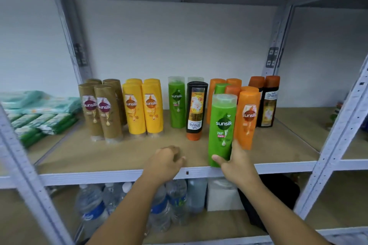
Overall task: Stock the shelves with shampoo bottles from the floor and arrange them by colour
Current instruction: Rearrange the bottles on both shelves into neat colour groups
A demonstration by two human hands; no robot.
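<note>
Your R hand grasps the green bottle low at the shelf front, beside the orange bottles, L hand curled, empty: keep it upright, shift left to the rear green bottle.

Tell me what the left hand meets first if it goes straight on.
Likely the upside-down black bottle: the left hand points across bare shelf toward it. Depth is unclear; the back green bottle beside it could come first.

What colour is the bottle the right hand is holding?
The Sunsilk bottle in the right hand is green, clear-capped; head view.
</note>
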